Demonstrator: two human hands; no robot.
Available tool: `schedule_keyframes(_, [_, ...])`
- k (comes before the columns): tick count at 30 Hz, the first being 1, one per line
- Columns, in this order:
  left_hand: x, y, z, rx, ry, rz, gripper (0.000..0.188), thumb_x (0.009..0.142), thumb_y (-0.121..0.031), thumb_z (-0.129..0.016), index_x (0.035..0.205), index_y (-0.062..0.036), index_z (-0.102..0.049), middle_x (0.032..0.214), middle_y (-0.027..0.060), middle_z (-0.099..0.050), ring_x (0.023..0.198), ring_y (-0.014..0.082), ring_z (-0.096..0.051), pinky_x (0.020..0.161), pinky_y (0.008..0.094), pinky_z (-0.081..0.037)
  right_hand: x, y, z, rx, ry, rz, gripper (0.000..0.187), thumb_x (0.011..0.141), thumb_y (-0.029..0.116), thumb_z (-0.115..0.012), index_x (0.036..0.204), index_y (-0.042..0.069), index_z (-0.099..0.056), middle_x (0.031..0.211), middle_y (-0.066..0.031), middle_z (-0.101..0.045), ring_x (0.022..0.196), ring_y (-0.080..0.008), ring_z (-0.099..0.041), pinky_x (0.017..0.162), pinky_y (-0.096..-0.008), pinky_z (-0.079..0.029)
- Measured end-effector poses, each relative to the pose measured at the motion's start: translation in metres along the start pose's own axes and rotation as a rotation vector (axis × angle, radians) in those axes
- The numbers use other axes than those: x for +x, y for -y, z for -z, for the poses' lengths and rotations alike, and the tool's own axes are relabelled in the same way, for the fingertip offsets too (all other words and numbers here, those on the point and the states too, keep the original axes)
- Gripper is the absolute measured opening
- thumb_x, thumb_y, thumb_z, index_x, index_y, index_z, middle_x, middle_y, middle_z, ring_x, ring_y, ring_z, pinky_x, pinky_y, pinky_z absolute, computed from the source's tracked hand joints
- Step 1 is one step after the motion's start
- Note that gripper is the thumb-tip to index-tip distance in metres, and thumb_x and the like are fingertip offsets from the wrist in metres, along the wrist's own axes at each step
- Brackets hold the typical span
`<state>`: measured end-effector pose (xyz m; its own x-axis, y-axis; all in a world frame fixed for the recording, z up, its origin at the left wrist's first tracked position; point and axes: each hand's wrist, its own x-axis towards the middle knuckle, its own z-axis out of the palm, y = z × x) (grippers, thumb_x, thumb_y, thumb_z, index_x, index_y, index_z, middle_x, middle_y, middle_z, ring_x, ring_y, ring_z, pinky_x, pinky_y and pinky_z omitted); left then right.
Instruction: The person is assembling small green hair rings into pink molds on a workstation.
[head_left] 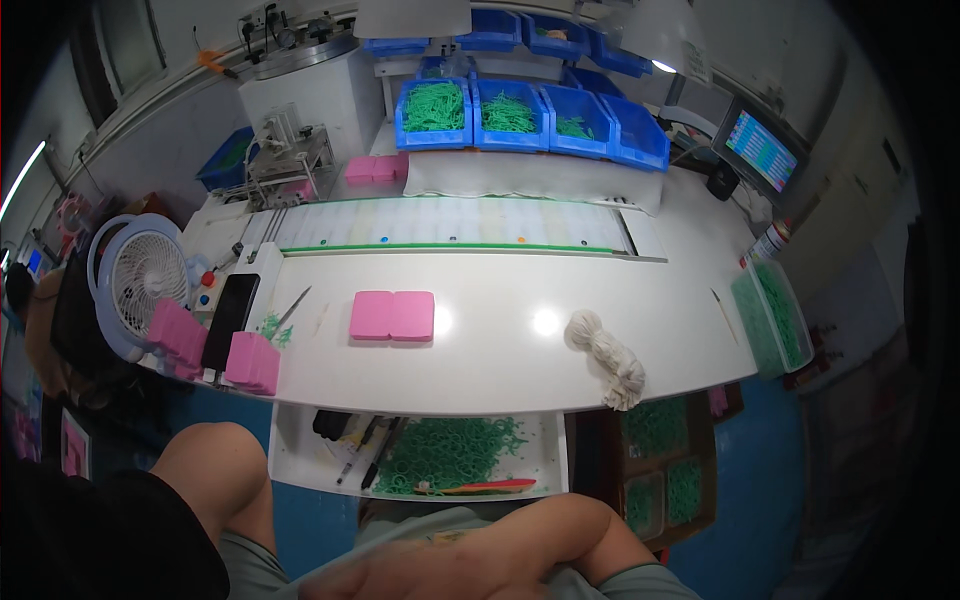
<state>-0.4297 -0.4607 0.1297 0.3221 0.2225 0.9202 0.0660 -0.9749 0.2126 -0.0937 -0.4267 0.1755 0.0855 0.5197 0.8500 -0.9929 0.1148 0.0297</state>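
Observation:
My right forearm crosses the lower edge. My right hand [420, 572] lies low over my lap, blurred and cut off by the frame, so its fingers cannot be made out. My left hand does not show. A bare bent limb [215, 455] appears at lower left. In front of me is an open white drawer [283, 455] with many small green ring-like pieces [450, 450], pens and a red strip-like tool [490, 487]. On the white table [480, 350] above it rest a pair of pink blocks [392, 316] side by side and a bunched white cloth [606, 360].
Tweezers [293, 306], a black phone-like slab [231, 322], pink stacks [253, 362] and a fan [150, 272] are at left. A long green-edged track [450, 248] runs across the back, below blue bins [434, 140]. At right are a clear tub [770, 315] and a screen [760, 148].

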Motion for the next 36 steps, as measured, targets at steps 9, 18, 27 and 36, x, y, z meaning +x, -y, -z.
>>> schedule_keyframes(9, [-0.004,-0.02,0.014,0.044,0.033,-0.018,0.051,0.081,-0.039,-0.071,0.117,-0.006,-0.053,0.109,0.0115,-0.054,0.104,0.0272,-0.051,0.086,0.0529,-0.04,-0.005,0.069,0.071,-0.212,0.08,-0.556,0.014,0.093,0.009,-0.049,0.105,0.003,-0.05,0.07,-0.0058,-0.058,0.056,-0.0175,-0.052,0.061,-0.0351,-0.039])
schedule_keyframes(18, [-0.022,-0.019,0.034,0.011,0.064,-0.073,0.054,0.081,-0.039,-0.071,0.12,-0.0064,-0.053,0.11,0.0112,-0.053,0.105,0.0274,-0.05,0.087,0.0544,-0.039,-0.017,0.099,0.078,-0.33,-0.201,-0.562,0.028,0.072,-0.005,-0.042,0.096,-0.004,-0.054,0.068,-0.0065,-0.056,0.061,-0.0148,-0.045,0.069,-0.0339,-0.038])
schedule_keyframes(27, [0.007,-0.008,0.013,-0.026,0.123,-0.057,0.057,0.081,-0.04,-0.072,0.122,-0.0069,-0.052,0.112,0.0108,-0.052,0.107,0.0277,-0.049,0.087,0.056,-0.039,-0.038,0.122,0.108,-0.744,-0.262,-0.579,0.022,0.082,0.0,-0.045,0.103,0.005,-0.042,0.063,-0.0051,-0.05,0.053,-0.0129,-0.042,0.07,-0.036,-0.042])
schedule_keyframes(36, [0.07,0.025,-0.039,-0.081,0.199,-0.051,0.06,0.08,-0.041,-0.072,0.125,-0.0073,-0.051,0.113,0.0105,-0.051,0.108,0.0279,-0.049,0.088,0.0575,-0.038,-0.069,0.111,0.168,-1.138,-0.433,-0.739,0.011,0.094,0.001,-0.052,0.102,0.0,-0.046,0.088,-0.009,-0.061,0.08,-0.0088,-0.055,0.071,-0.0233,-0.045])
